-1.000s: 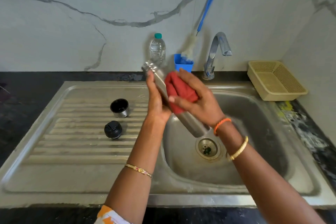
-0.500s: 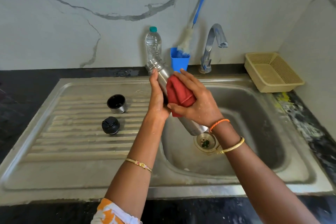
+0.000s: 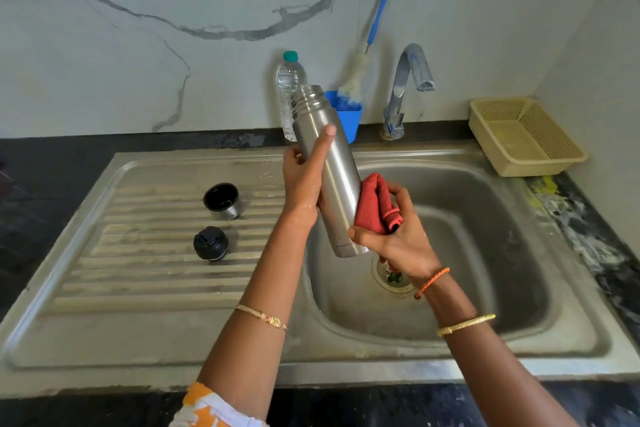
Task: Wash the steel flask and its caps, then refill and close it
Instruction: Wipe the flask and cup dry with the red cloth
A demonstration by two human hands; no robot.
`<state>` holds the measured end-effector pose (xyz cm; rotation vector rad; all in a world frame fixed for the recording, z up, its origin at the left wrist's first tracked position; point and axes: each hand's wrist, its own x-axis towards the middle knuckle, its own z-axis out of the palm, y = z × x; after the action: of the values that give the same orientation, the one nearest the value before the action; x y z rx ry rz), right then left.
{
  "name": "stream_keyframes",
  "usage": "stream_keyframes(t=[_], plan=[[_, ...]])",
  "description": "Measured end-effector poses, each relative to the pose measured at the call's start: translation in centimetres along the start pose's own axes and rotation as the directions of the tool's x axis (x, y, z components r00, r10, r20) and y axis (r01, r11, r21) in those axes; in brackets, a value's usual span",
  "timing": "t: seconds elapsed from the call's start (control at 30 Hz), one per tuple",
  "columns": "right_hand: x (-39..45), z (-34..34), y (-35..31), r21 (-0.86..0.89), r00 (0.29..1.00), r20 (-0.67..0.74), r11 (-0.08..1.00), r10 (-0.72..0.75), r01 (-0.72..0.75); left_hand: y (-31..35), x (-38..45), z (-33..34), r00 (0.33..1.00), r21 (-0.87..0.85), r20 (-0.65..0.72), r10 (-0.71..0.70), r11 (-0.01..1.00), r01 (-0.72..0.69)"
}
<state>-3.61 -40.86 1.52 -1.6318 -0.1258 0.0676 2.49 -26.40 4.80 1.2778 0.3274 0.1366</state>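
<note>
From my head camera: my left hand [image 3: 304,180] grips the steel flask [image 3: 329,170] around its upper body, open neck up, tilted over the sink [image 3: 485,184] basin. My right hand [image 3: 394,239] clutches a red cloth [image 3: 375,204] against the flask's lower side. The cup cap [image 3: 222,201] and black stopper [image 3: 210,243] sit apart on the drainboard. Behind the flask stand a water bottle [image 3: 289,80], blue holder [image 3: 348,114] with brush [image 3: 370,38], and tap [image 3: 405,87].
</note>
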Motion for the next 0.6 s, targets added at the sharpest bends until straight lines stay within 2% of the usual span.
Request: stream_keyframes(t=[0.1,0.2,0.23,0.33,0.4,0.43,0.5,0.6], plan=[[-0.2,0.9,0.6,-0.154,0.996,-0.063,0.987,-0.057,0.047,-0.6,-0.3,0.1,0.992,0.106,-0.121,-0.022,0.994,0.035],[-0.2,1.7,0.4,-0.336,0.979,-0.037,0.925,-0.202,0.179,-0.6,0.0,-0.5,0.988,0.019,-0.147,-0.042,0.999,0.045],[0.0,2.2,0.1,-0.367,0.963,-0.027,0.899,-0.269,0.241,-0.5,-0.2,-0.6,0.992,-0.006,-0.107,-0.059,0.998,0.059],[1.7,3.8,-1.7,-0.481,0.856,-0.028,0.758,-0.516,0.441,-0.5,-1.2,-0.4,0.967,-0.152,0.189,-0.170,0.968,0.200],[3.9,4.4,-3.8,-0.551,0.787,0.024,0.649,-0.616,0.525,-1.0,-1.9,-0.2,0.944,-0.277,0.282,-0.172,0.927,0.251],[5.2,4.5,-4.9,-0.533,0.787,0.055,0.649,-0.615,0.544,-1.2,-1.9,-0.4,0.940,-0.321,0.308,-0.149,0.913,0.250],[7.7,4.4,-7.2,-0.374,0.842,0.062,0.770,-0.536,0.517,-1.0,-2.3,-0.5,0.928,-0.338,0.351,-0.127,0.907,0.252],[10.9,3.9,-9.6,-0.088,0.957,0.048,0.953,-0.286,0.289,-0.8,-2.5,-0.6,0.925,-0.303,0.357,-0.127,0.921,0.244]])
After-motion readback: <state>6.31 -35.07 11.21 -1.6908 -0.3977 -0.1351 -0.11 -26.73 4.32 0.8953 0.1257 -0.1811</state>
